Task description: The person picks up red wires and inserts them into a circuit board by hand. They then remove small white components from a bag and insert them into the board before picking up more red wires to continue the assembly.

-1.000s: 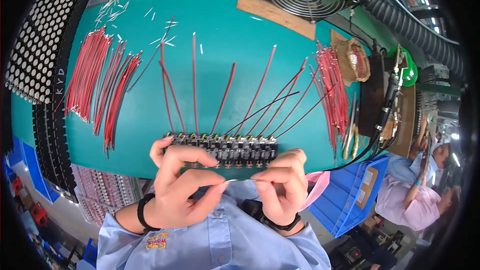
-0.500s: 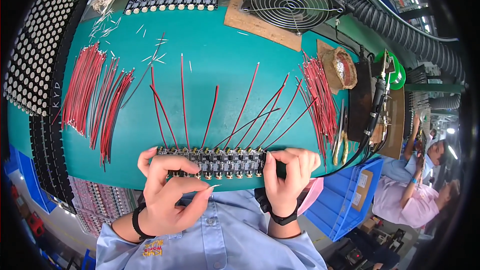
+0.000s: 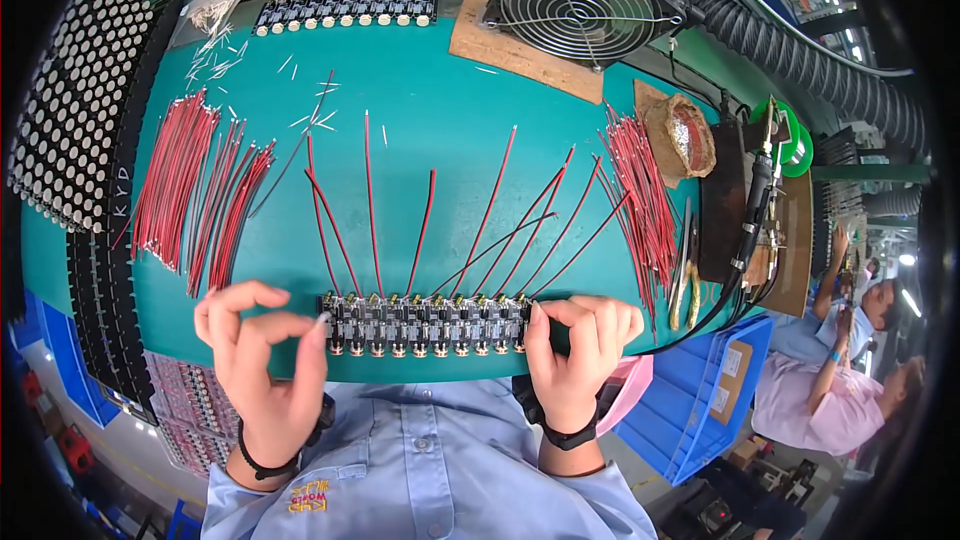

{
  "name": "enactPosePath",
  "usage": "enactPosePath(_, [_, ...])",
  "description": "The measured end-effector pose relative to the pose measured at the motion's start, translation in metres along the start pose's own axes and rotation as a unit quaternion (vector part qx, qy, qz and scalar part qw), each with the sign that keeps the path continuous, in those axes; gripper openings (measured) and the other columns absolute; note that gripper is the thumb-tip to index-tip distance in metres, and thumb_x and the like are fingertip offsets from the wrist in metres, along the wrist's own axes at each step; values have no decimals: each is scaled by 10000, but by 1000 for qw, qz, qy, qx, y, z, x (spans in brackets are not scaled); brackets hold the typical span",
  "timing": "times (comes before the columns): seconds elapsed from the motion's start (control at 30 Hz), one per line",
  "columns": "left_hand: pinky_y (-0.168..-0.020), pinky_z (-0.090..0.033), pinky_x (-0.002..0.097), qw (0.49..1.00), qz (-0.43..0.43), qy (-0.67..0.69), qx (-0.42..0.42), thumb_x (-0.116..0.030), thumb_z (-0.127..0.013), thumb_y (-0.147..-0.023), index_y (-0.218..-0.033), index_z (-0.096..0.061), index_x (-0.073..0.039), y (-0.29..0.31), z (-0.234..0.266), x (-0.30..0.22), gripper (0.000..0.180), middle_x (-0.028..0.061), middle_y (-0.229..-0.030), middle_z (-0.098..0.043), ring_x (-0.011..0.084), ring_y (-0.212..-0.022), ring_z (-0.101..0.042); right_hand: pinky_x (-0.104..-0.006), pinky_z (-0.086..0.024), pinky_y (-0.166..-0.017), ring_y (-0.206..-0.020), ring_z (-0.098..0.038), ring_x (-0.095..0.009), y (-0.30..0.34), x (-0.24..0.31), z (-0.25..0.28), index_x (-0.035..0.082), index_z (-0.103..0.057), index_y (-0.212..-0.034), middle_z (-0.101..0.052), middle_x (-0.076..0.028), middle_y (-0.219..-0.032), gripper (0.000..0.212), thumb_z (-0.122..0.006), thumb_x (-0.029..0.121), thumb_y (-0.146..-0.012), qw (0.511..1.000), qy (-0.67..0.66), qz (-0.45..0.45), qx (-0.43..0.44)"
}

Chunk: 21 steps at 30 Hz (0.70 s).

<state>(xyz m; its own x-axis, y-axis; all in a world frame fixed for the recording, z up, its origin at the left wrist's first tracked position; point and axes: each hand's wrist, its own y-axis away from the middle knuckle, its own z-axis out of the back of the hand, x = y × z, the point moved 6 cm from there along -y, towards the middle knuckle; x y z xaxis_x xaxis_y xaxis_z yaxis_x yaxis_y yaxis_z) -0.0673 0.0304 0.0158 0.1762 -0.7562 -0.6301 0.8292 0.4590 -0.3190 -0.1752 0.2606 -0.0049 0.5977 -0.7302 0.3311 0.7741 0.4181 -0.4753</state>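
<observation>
A strip of small black circuit boards (image 3: 430, 325) lies across the near edge of the green mat, with red wires (image 3: 428, 230) and one dark wire rising from its far side. My right hand (image 3: 580, 350) grips the strip's right end between thumb and curled fingers. At the left end, my left hand (image 3: 265, 360) has thumb and index finger pinched together just beside the boards, other fingers curled loosely. A pale speck shows at those fingertips; what they hold is too small to make out.
Bundles of red wires lie left (image 3: 175, 180) and right (image 3: 640, 205). White slivers are scattered at far left. A second wired strip (image 3: 345, 8), a fan (image 3: 580, 5), a soldering iron (image 3: 750, 210) and a tip-cleaning pot (image 3: 690, 138) stand around. People sit at right.
My left hand has moved left, from in front of the strip to its left end, uncovering the boards. The thin white piece it pinched is no longer clearly visible. My right hand stays put.
</observation>
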Motion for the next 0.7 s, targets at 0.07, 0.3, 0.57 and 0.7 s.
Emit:
enactPosePath(0.07, [-1007,-240,421,999,12,-36,-9,-41,-705,-718,-810,-606,-83,-5,2,4,142,82,-987,-572,240,-957,-532,-370,-297,-786,-783,-501,-201,-1,1,0,128,-621,-817,-544,-6,-816,186,-756,136,-690,1000,2,6,2])
enactPosePath(0.3, [-986,-254,425,991,4,-132,31,-37,-691,-752,-843,-601,-82,-20,3,4,136,50,-1017,-571,221,-992,-539,-363,-322,-807,-793,-499,-231,-5,9,7,80,-619,-856,-568,-49,-829,176,-725,77,-716,1000,-23,-1,20])
enactPosePath(0.57, [-992,-241,447,989,4,-141,44,-57,-695,-757,-849,-601,-83,-32,3,7,134,37,-990,-564,207,-983,-551,-385,-358,-790,-804,-505,-260,10,-11,10,54,-621,-877,-564,-75,-842,163,-704,72,-738,995,-88,-42,11])
enactPosePath(0.7, [-988,-244,446,987,3,-145,69,-67,-695,-761,-854,-599,-88,-37,32,9,135,35,-983,-557,207,-985,-550,-395,-371,-780,-800,-504,-270,12,-14,9,49,-621,-873,-559,-80,-837,160,-700,74,-737,994,-104,-43,1])
